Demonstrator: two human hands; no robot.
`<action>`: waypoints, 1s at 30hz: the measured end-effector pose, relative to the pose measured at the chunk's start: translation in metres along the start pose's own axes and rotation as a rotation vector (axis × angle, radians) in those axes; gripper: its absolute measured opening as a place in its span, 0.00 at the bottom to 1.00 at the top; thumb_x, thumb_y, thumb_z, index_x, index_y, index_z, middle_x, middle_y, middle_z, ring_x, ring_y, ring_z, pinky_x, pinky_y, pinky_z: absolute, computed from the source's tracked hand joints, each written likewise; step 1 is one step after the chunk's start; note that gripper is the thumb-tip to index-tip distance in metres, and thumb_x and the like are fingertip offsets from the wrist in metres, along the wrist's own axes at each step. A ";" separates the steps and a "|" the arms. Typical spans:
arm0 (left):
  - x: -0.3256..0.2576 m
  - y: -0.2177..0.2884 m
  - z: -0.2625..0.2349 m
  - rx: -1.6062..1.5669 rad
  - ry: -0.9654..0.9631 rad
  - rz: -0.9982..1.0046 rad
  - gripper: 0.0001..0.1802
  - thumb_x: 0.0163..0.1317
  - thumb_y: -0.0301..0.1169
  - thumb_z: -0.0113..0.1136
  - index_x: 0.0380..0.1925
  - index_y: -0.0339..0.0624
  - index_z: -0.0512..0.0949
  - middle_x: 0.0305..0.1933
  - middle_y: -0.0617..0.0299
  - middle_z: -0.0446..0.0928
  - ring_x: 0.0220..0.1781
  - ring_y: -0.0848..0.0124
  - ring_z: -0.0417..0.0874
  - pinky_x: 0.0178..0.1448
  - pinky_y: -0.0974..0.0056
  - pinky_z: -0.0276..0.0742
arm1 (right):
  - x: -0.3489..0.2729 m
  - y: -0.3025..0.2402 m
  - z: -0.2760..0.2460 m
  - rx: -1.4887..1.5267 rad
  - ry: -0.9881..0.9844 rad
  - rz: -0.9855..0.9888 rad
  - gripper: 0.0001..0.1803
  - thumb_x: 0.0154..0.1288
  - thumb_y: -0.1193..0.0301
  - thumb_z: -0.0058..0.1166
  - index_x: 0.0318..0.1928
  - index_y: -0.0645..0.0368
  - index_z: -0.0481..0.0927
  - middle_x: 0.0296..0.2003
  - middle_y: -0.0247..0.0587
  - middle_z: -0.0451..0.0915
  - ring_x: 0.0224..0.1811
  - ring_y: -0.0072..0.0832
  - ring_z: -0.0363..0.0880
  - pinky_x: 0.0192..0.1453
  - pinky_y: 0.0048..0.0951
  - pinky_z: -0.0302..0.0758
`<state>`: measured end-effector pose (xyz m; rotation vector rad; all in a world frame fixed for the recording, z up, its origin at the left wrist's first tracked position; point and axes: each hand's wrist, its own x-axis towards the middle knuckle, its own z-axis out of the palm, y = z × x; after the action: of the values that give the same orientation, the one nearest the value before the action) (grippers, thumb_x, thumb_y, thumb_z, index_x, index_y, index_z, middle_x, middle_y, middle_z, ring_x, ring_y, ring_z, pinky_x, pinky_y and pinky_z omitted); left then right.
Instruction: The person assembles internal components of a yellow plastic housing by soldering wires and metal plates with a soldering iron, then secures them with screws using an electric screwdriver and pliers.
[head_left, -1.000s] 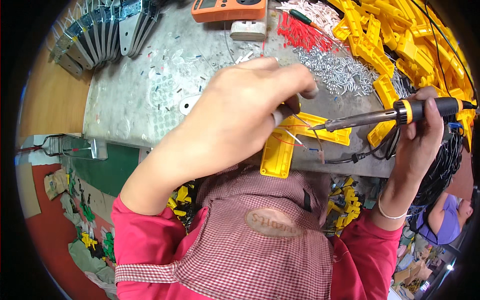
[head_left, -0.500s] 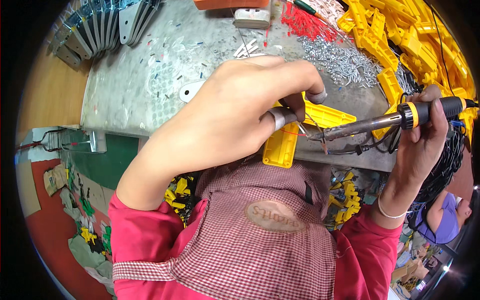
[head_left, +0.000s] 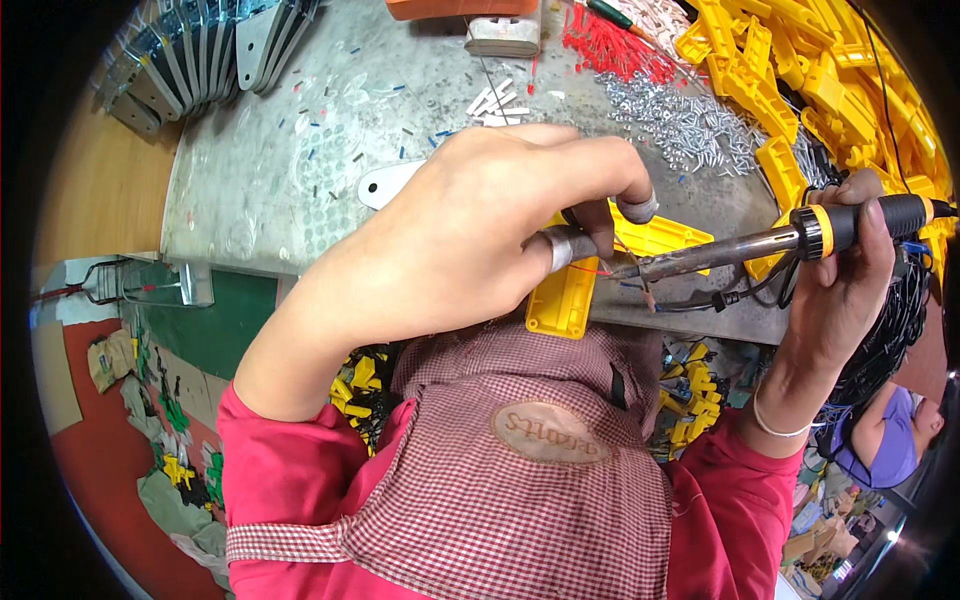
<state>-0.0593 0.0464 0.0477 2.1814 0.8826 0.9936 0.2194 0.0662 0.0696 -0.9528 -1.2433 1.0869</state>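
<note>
My left hand reaches over the bench, its taped thumb and fingers pinched on a thin wire. A yellow plastic casing lies partly under it at the bench edge, with a short red wire above. My right hand grips a soldering iron by its black and yellow handle. The iron's tip meets the wires just beside my left fingertips; exact contact is hard to make out. A black cable with bare ends runs below the iron. Another yellow casing lies behind.
Yellow casings are heaped at the far right, beside screws and red pieces. White strips and a flat metal plate lie beyond my left hand. Metal brackets stand far left. Another person is at right.
The iron has shifted slightly left, its tip closer to my left fingers. My left hand has dipped a little, and more white strips show behind it.
</note>
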 end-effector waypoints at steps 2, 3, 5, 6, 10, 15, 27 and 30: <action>-0.001 0.000 -0.001 0.019 -0.010 -0.011 0.19 0.43 0.11 0.63 0.39 0.33 0.77 0.34 0.57 0.80 0.35 0.67 0.86 0.40 0.66 0.79 | 0.000 0.000 -0.001 0.021 -0.046 0.008 0.13 0.70 0.63 0.47 0.43 0.62 0.71 0.30 0.42 0.74 0.16 0.11 0.55 0.28 0.13 0.61; -0.002 0.001 -0.001 0.021 0.021 -0.010 0.19 0.43 0.11 0.62 0.39 0.33 0.77 0.35 0.57 0.80 0.36 0.67 0.86 0.41 0.66 0.79 | -0.001 0.000 0.002 0.006 0.001 -0.007 0.14 0.69 0.62 0.49 0.41 0.63 0.72 0.27 0.39 0.74 0.15 0.10 0.55 0.24 0.13 0.57; -0.002 -0.002 -0.005 0.137 0.079 -0.040 0.21 0.43 0.09 0.61 0.40 0.34 0.78 0.36 0.57 0.81 0.36 0.67 0.87 0.41 0.67 0.79 | -0.003 -0.002 0.001 -0.019 0.070 -0.025 0.15 0.67 0.62 0.51 0.39 0.64 0.74 0.25 0.36 0.73 0.15 0.10 0.56 0.20 0.13 0.53; -0.003 -0.006 -0.012 0.257 0.111 -0.076 0.22 0.42 0.08 0.60 0.40 0.34 0.79 0.36 0.57 0.82 0.37 0.67 0.87 0.42 0.67 0.80 | -0.004 -0.004 -0.001 -0.037 0.097 -0.034 0.15 0.67 0.62 0.51 0.39 0.64 0.73 0.25 0.36 0.73 0.15 0.10 0.56 0.20 0.13 0.53; -0.030 -0.038 -0.044 0.597 0.185 -0.358 0.22 0.48 0.11 0.54 0.45 0.34 0.78 0.41 0.57 0.84 0.43 0.65 0.87 0.49 0.66 0.78 | -0.005 -0.002 -0.009 0.082 -0.073 0.022 0.14 0.71 0.64 0.46 0.45 0.63 0.71 0.33 0.45 0.76 0.16 0.10 0.57 0.29 0.11 0.61; -0.027 -0.026 -0.022 0.301 0.110 -0.115 0.21 0.47 0.27 0.70 0.44 0.35 0.81 0.41 0.54 0.82 0.45 0.61 0.82 0.52 0.61 0.76 | 0.005 0.005 -0.013 0.109 0.022 -0.027 0.14 0.70 0.64 0.46 0.43 0.64 0.73 0.27 0.39 0.74 0.15 0.11 0.56 0.27 0.12 0.60; -0.021 -0.014 0.041 0.299 0.217 0.352 0.11 0.38 0.29 0.67 0.27 0.48 0.82 0.35 0.65 0.79 0.41 0.66 0.81 0.43 0.61 0.77 | 0.100 0.008 0.038 -0.163 0.248 -0.200 0.13 0.69 0.65 0.55 0.46 0.62 0.78 0.26 0.29 0.75 0.24 0.12 0.67 0.28 0.16 0.63; -0.019 -0.005 0.044 0.335 0.200 0.271 0.10 0.41 0.29 0.66 0.28 0.46 0.81 0.32 0.67 0.77 0.37 0.68 0.80 0.44 0.62 0.75 | 0.133 0.027 0.074 -0.212 0.076 -0.321 0.12 0.68 0.65 0.57 0.47 0.57 0.78 0.31 0.29 0.78 0.30 0.14 0.71 0.32 0.17 0.68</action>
<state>-0.0354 0.0250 0.0117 2.5684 0.9131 1.2897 0.1431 0.1997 0.0827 -0.9050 -1.4116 0.6722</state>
